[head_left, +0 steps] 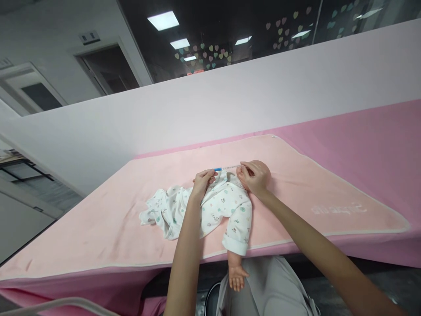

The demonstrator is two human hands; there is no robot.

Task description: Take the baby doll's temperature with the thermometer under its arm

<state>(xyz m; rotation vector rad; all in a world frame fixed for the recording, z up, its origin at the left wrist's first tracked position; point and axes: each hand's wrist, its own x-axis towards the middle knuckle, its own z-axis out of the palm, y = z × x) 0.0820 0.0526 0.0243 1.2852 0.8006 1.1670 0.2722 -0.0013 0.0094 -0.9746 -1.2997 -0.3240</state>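
A baby doll in a white printed outfit (226, 202) lies on its back on the peach mat, its bald head (265, 170) to the right. One doll arm (237, 272) hangs over the front edge of the table. Above the doll's chest is a thin clear stick with markings and a blue end, which looks like a glass thermometer (226, 168). My left hand (204, 179) is closed at the blue end. My right hand (254, 175) pinches the clear end beside the doll's face, which it partly hides.
The peach mat (108, 210) lies on a pink cloth (371, 145) that drapes over the table's front edge. A low white wall (184, 114) stands behind, with a dark window (223, 39) above. My legs (272, 285) are under the table edge.
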